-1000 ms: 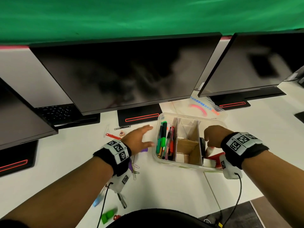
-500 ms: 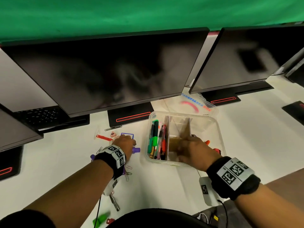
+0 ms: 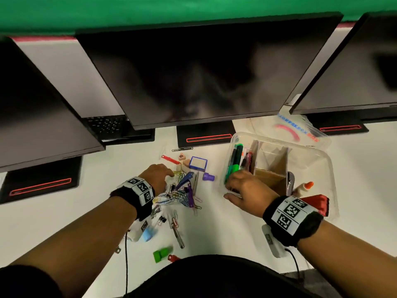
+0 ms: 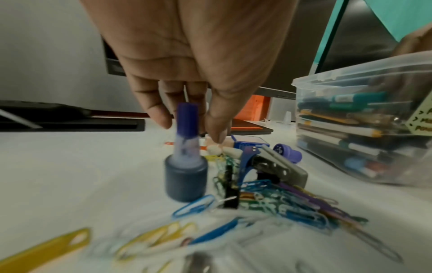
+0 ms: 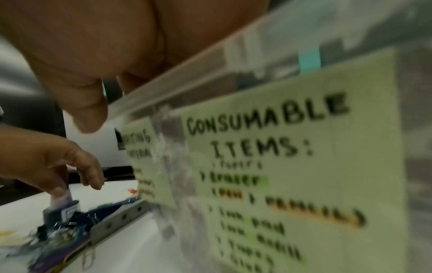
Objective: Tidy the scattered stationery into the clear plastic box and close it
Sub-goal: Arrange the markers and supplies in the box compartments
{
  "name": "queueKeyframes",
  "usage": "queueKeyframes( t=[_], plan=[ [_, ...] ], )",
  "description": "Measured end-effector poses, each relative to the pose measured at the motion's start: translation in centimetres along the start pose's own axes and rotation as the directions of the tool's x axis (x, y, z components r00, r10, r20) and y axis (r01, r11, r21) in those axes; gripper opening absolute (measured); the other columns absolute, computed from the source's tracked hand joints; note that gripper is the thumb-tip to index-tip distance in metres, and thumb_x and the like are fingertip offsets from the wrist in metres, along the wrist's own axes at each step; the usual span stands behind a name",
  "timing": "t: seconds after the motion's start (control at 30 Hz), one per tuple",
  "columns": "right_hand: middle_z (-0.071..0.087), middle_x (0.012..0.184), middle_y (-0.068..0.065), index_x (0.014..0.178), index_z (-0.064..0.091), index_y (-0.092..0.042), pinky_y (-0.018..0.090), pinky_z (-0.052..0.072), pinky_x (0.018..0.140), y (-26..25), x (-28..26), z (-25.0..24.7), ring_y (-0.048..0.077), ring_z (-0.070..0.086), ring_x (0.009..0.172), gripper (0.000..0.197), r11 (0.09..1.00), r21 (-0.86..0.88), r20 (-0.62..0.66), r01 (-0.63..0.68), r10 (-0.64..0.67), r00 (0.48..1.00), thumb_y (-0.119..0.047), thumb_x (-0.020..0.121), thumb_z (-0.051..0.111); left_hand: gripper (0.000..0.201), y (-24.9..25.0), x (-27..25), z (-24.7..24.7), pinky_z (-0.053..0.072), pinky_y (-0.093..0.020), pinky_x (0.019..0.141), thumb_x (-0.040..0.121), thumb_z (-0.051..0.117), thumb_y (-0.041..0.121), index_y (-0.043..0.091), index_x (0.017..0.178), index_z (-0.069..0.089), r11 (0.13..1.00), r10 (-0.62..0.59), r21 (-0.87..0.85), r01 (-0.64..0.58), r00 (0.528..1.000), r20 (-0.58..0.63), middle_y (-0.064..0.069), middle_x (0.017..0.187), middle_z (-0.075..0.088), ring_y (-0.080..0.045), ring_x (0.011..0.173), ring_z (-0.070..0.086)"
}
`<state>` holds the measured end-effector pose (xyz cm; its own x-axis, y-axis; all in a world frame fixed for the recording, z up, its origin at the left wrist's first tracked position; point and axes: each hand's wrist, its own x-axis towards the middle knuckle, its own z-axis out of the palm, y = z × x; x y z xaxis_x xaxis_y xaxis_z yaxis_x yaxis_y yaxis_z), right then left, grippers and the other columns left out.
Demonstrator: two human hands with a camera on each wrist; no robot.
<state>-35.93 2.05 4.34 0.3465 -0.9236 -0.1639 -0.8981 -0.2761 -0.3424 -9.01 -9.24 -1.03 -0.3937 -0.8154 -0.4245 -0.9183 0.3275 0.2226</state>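
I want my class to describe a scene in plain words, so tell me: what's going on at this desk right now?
A person is tidying stationery into a clear plastic box. The right hand grips the box's near rim, steadying it; markers already lie in its left compartment. The left hand reaches down over a small blue ink bottle standing beside a heap of coloured paper clips, fingers around its cap; a firm grip isn't clear. The lid lies behind the box, which is open.

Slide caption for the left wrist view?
Left hand reaching down at a small blue ink bottle beside paper clips.
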Motion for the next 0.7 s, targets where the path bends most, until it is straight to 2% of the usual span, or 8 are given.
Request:
queueKeyframes(
  t=[0.1,0.17,0.33,0.47,0.53,0.6,0.7],
  plan=[
    [0.066,0.104,0.011,0.103,0.065,-0.007,0.033,0.047,0.092,-0.2,0.4,0.7,0.028,0.06,0.101,0.031,1.0,0.004,0.023,-0.018,0.018,1.0,-0.034,0.092,0.053,0.039,-2.2,-1.3,0.5,0.037,-0.032,0.106,0.087,0.059,0.013,0.022,0.125,0.058,0.997,-0.061,-0.04,0.059,0.998,-0.028,-0.006,0.132,0.054,-0.024,0.123,0.048],
    [0.066,0.104,0.012,0.105,0.065,-0.006,0.034,0.049,0.087,-0.3,0.5,0.9,0.03,0.061,0.099,0.031,0.999,0.001,0.016,-0.035,0.035,0.999,-0.033,0.093,0.053,0.04,-3.5,-2.0,1.0,0.035,-0.032,0.106,0.087,0.06,0.01,0.022,0.125,0.057,0.993,-0.099,-0.065,0.097,0.995,-0.031,-0.005,0.131,0.055,-0.024,0.123,0.047],
    [0.065,0.113,0.007,0.114,0.061,-0.011,0.029,0.045,0.09,-0.6,0.5,0.6,0.025,0.06,0.104,0.034,0.996,0.0,0.029,-0.092,0.092,0.995,-0.037,0.095,0.049,0.038,-3.9,-2.2,1.1,0.032,-0.03,0.108,0.091,0.057,0.019,0.021,0.129,0.053,0.982,-0.13,-0.143,0.121,0.99,-0.05,-0.003,0.135,0.052,-0.022,0.126,0.045],
    [0.064,0.114,0.005,0.114,0.061,-0.012,0.025,0.042,0.089,-0.8,0.5,0.4,0.022,0.058,0.105,0.034,0.992,0.033,0.041,-0.126,0.124,0.991,-0.037,0.095,0.048,0.029,-2.6,-2.0,0.5,0.038,-0.026,0.091,0.09,0.057,0.022,0.019,0.118,0.061,0.976,-0.132,-0.182,0.119,0.989,-0.06,-0.006,0.122,0.062,-0.023,0.112,0.054],
    [0.064,0.112,0.006,0.112,0.061,-0.012,0.023,0.04,0.085,-0.8,0.5,0.4,0.022,0.058,0.103,0.032,0.989,0.052,0.048,-0.142,0.139,0.989,-0.037,0.093,0.051,0.027,-1.6,-2.0,-0.3,0.038,-0.025,0.086,0.088,0.059,0.024,0.018,0.115,0.062,0.974,-0.138,-0.189,0.122,0.988,-0.074,-0.006,0.119,0.063,-0.023,0.107,0.056],
    [0.064,0.107,0.006,0.108,0.062,-0.012,0.019,0.037,0.078,-0.8,0.6,0.1,0.021,0.058,0.097,0.031,0.983,0.095,0.046,-0.16,0.156,0.987,-0.037,0.092,0.054,0.026,-0.1,-1.9,-1.6,0.038,-0.026,0.085,0.089,0.058,0.024,0.017,0.114,0.062,0.971,-0.131,-0.219,0.099,0.982,-0.137,-0.006,0.117,0.063,-0.023,0.104,0.056],
    [0.066,0.103,0.004,0.105,0.064,-0.012,0.022,0.046,0.079,-1.0,0.6,-0.5,0.018,0.06,0.091,0.029,0.967,0.172,0.033,-0.186,0.183,0.983,-0.036,0.089,0.058,0.021,2.8,-1.8,-4.0,0.036,-0.024,0.082,0.091,0.054,0.016,0.015,0.11,0.062,0.942,-0.051,-0.332,-0.039,0.965,-0.258,-0.006,0.114,0.062,-0.018,0.093,0.052]
  ],
)
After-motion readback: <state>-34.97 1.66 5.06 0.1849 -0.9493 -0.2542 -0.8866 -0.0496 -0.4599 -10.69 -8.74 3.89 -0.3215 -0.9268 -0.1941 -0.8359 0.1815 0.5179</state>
